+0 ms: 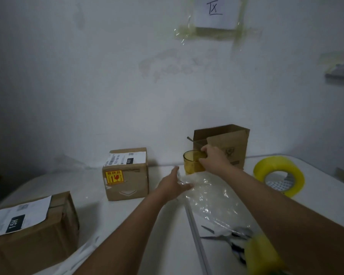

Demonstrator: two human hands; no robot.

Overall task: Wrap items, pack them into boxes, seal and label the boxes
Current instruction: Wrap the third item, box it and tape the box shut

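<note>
An amber glass cup [192, 162] stands upright on the white table [143, 221], just in front of an open brown cardboard box [226, 143]. My right hand [214, 158] grips the cup's right side, fingers curled round its rim and wall. A clear sheet of bubble wrap [209, 197] lies flat in front of the cup. My left hand [173, 185] rests on the sheet's left edge with straight fingers. A sealed, labelled box [126, 175] sits to the left, and another labelled box [30, 231] stands at the near left.
A yellow tape roll [279, 175] lies on the table at the right. Scissors [232, 239] lie near the front right beside a blurred yellow object [264, 255]. The white wall is close behind the boxes, with a taped paper sign [214, 11] high up.
</note>
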